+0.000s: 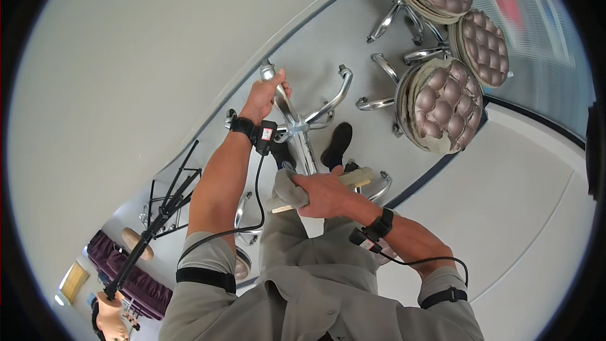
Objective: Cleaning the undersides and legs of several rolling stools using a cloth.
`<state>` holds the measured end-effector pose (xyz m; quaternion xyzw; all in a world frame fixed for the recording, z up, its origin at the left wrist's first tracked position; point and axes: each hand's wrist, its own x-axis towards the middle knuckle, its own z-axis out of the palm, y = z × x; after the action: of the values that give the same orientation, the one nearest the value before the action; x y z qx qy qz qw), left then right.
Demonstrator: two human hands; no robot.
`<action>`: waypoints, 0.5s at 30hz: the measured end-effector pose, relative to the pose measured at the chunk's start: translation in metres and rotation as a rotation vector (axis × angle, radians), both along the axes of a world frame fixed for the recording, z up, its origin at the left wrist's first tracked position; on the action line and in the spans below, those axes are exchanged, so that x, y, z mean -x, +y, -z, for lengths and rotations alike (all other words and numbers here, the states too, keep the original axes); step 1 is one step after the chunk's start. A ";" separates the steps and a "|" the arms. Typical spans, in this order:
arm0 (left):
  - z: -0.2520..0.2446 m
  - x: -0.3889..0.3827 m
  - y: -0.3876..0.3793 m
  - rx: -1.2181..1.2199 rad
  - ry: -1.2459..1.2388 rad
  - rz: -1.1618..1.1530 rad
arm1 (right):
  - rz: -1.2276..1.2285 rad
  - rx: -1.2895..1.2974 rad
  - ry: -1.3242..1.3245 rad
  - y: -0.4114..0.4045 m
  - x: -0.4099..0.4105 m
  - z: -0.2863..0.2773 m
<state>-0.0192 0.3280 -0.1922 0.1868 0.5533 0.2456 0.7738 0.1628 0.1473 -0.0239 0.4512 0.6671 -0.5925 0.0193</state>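
Note:
A swivel stool's chrome base (296, 125) is raised off the floor before me, its star of curved legs pointing away from me. My left hand (265, 97) grips one chrome leg near its caster. The central column runs back towards the seat (362, 177), which is tilted on edge against my thighs, its worn padding showing at the rim. My right hand (324, 194) is at the seat and the column's lower end, closed on a bunched grey cloth (289, 189). The seat's far face is hidden.
Several stools with tufted, cracked seats, one nearest (445, 104), stand at the right by ribbed glass. A wall (142, 57) curves along the left. Behind on the left are a black tripod stand (163, 213), a mannequin head (111, 317) and a purple padded item (128, 270).

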 end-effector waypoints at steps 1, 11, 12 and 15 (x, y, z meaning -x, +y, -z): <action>0.006 0.008 -0.001 -0.029 0.092 0.051 | -0.013 -0.008 -0.005 0.003 0.004 0.003; -0.054 0.080 -0.139 -0.120 0.264 0.358 | 0.005 0.053 0.010 0.047 0.011 0.017; -0.050 0.091 -0.164 -0.145 0.152 0.377 | -0.007 0.047 0.016 0.052 0.013 0.015; -0.057 0.087 -0.205 -0.104 0.185 0.647 | 0.018 0.084 -0.012 0.062 0.009 0.023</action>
<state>-0.1064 0.1229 -0.1350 0.4133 0.5200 -0.0028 0.7475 0.1539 0.2091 -0.0466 0.4596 0.6373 -0.6175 0.0368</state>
